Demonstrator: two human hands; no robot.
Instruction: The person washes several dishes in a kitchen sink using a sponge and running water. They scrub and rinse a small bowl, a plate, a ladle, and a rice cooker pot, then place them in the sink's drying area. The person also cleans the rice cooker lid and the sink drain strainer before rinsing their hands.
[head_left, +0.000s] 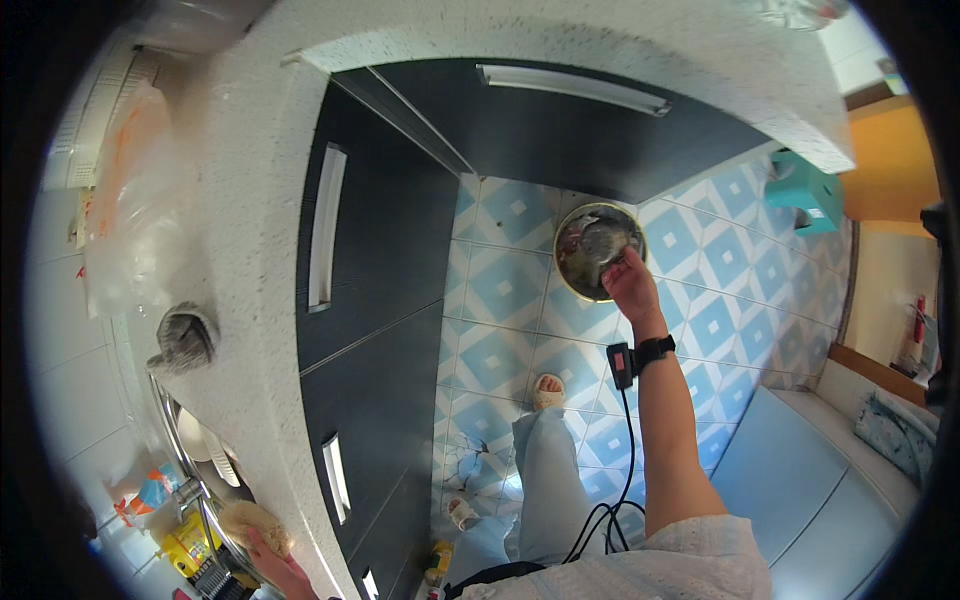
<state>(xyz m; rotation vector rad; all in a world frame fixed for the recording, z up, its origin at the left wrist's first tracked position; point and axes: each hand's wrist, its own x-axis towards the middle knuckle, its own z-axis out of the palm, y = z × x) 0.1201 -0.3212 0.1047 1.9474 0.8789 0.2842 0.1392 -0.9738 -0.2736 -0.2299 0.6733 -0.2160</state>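
Over the round bin (564, 279) on the floor, my right hand (634, 289) reaches down with curled fingers. They pinch the edge of a round greyish, strainer-like piece (600, 238), blurred against the dark refuse in the bin. At the lower left, my left hand (276, 566) grips a tan sponge-like pad (251, 521) beside the sink's metal rim (171, 409). A white bowl (193, 435) and a yellow packet (184, 544) are near the sink. The fingertips of my left hand are partly hidden by the pad.
A speckled stone counter (255, 225) bends around dark cabinets (375, 225) with protruding handles. On it lie a plastic bag (142, 202) and a grey cloth-like thing (184, 337). A teal stool (814, 193) stands right. A black cable (630, 427) hangs from my right wrist device.
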